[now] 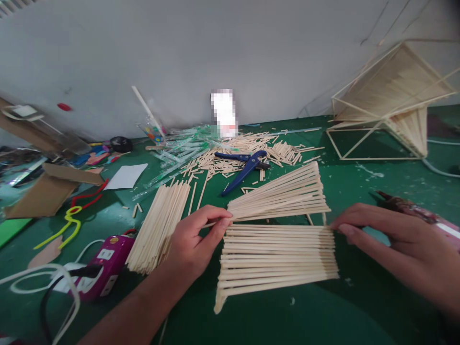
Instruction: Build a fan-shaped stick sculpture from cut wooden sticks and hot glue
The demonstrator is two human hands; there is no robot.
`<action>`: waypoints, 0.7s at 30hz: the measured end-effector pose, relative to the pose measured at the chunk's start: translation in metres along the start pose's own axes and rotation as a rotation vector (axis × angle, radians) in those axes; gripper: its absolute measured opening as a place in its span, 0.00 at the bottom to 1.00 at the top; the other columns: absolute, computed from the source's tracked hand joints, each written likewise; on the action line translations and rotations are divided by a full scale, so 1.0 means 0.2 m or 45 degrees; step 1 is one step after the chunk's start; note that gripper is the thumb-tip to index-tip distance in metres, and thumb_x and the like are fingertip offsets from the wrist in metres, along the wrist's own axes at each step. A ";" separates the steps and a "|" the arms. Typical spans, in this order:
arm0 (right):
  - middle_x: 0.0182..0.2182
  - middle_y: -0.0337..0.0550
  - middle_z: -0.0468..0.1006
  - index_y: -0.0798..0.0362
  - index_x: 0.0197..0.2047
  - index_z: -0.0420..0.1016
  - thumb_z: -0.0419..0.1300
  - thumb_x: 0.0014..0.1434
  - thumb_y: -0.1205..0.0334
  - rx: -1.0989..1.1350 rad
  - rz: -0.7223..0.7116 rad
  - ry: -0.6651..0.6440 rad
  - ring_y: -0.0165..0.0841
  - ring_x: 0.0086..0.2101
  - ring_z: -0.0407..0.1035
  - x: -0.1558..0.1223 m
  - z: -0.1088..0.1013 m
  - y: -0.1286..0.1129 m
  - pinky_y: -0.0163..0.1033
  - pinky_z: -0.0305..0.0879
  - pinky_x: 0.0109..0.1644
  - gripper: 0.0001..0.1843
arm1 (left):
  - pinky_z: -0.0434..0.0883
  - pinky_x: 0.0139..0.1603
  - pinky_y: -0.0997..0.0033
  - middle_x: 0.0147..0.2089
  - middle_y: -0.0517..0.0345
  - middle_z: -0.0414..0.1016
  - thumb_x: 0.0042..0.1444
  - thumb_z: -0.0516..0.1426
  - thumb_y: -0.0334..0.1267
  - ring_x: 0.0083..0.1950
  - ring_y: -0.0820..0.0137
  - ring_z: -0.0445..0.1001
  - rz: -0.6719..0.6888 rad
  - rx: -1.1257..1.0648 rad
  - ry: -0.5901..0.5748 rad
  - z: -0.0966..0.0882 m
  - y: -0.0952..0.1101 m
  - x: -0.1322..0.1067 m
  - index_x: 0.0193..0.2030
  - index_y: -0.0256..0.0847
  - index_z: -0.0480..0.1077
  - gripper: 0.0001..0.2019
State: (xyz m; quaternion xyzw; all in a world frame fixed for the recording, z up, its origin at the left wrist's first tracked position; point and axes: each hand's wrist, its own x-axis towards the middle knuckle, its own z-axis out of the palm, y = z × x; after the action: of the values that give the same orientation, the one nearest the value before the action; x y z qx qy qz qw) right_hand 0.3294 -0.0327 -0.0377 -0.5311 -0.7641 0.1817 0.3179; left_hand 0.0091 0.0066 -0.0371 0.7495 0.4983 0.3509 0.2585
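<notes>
Two joined panels of thin wooden sticks lie in front of me: a fanned upper panel (283, 194) and a flatter lower panel (276, 256). Where they meet on the left, my left hand (201, 237) pinches the stick ends between thumb and forefinger. At the opposite side, my right hand (391, 244) has thumb and forefinger closed at the right end of the lower panel's top stick. Behind my right hand rests a glue gun (406, 208) with a dark, stained nozzle. Left of my left hand lies a bundle of long wooden sticks (160, 227).
A blue-handled cutter (246, 170) lies by a heap of short stick pieces (287, 152) and clear plastic sleeves (187, 143). A stick-built frame (381, 158) stands back right. At left are a purple power strip (106, 270), white cables (68, 275) and a cardboard piece (43, 194).
</notes>
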 end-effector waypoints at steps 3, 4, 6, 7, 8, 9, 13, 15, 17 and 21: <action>0.32 0.35 0.77 0.43 0.35 0.74 0.55 0.60 0.56 0.019 -0.031 0.055 0.30 0.30 0.72 0.02 0.01 -0.01 0.31 0.69 0.30 0.06 | 0.69 0.39 0.79 0.37 0.65 0.77 0.59 0.56 0.35 0.38 0.76 0.75 -0.005 -0.004 -0.010 0.00 0.00 0.00 0.40 0.48 0.72 0.05; 0.32 0.34 0.77 0.42 0.34 0.74 0.55 0.60 0.56 0.023 -0.032 0.075 0.30 0.30 0.72 0.02 0.01 -0.01 0.30 0.69 0.30 0.06 | 0.69 0.39 0.79 0.37 0.65 0.77 0.59 0.56 0.35 0.38 0.76 0.75 -0.009 -0.007 -0.007 0.00 -0.01 0.01 0.40 0.47 0.72 0.05; 0.32 0.33 0.78 0.42 0.34 0.74 0.56 0.59 0.55 0.017 0.016 0.120 0.30 0.30 0.72 0.02 0.02 -0.02 0.30 0.69 0.31 0.07 | 0.70 0.39 0.78 0.37 0.64 0.77 0.60 0.56 0.36 0.37 0.76 0.75 -0.028 -0.016 0.005 -0.01 -0.01 0.01 0.40 0.47 0.72 0.05; 0.32 0.33 0.78 0.41 0.35 0.74 0.56 0.58 0.53 0.008 0.059 0.153 0.30 0.30 0.72 0.01 0.02 -0.02 0.31 0.70 0.32 0.07 | 0.70 0.39 0.77 0.36 0.63 0.77 0.60 0.55 0.36 0.36 0.75 0.75 -0.039 -0.026 0.010 -0.01 -0.01 0.01 0.40 0.46 0.72 0.05; 0.33 0.34 0.78 0.41 0.36 0.74 0.57 0.58 0.52 -0.001 0.116 0.188 0.31 0.31 0.72 0.01 0.02 -0.01 0.31 0.70 0.33 0.07 | 0.70 0.39 0.76 0.36 0.63 0.77 0.60 0.55 0.37 0.36 0.75 0.74 -0.047 -0.038 0.016 -0.01 -0.01 0.01 0.40 0.46 0.72 0.05; 0.33 0.34 0.78 0.41 0.36 0.74 0.57 0.57 0.50 -0.004 0.177 0.222 0.31 0.30 0.72 0.00 0.02 -0.01 0.32 0.70 0.32 0.08 | 0.70 0.38 0.76 0.36 0.62 0.77 0.60 0.55 0.37 0.35 0.75 0.74 -0.052 -0.050 0.023 -0.01 -0.01 0.01 0.40 0.45 0.72 0.05; 0.29 0.34 0.77 0.43 0.34 0.73 0.62 0.50 0.46 0.114 0.378 0.260 0.32 0.26 0.71 0.00 0.03 0.02 0.32 0.69 0.26 0.12 | 0.70 0.36 0.76 0.35 0.61 0.77 0.60 0.55 0.38 0.34 0.75 0.74 -0.069 -0.094 0.053 -0.01 -0.01 0.01 0.40 0.45 0.72 0.05; 0.27 0.35 0.77 0.44 0.32 0.72 0.63 0.46 0.43 0.178 0.459 0.284 0.32 0.25 0.72 0.00 0.04 0.03 0.33 0.68 0.25 0.16 | 0.70 0.35 0.77 0.35 0.62 0.77 0.60 0.55 0.38 0.33 0.76 0.73 -0.086 -0.119 0.072 -0.01 -0.01 0.01 0.40 0.45 0.73 0.05; 0.26 0.35 0.77 0.45 0.29 0.73 0.63 0.42 0.39 0.127 0.569 0.295 0.33 0.24 0.71 0.02 0.04 0.02 0.35 0.67 0.24 0.19 | 0.69 0.34 0.78 0.35 0.63 0.77 0.60 0.55 0.37 0.31 0.77 0.72 -0.103 -0.145 0.090 -0.01 -0.01 0.01 0.40 0.45 0.73 0.05; 0.24 0.35 0.78 0.42 0.26 0.76 0.58 0.40 0.33 -0.140 0.744 0.258 0.36 0.23 0.70 0.02 0.04 0.01 0.38 0.64 0.23 0.23 | 0.68 0.32 0.80 0.34 0.64 0.76 0.60 0.55 0.37 0.30 0.79 0.71 -0.115 -0.182 0.100 0.00 -0.01 0.01 0.40 0.46 0.72 0.05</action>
State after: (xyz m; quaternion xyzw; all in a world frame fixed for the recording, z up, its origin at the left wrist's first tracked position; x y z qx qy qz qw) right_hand 0.3251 -0.0269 -0.0433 -0.7601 -0.5521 0.1699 0.2976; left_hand 0.0074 0.0088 -0.0378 0.6914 0.5151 0.4028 0.3071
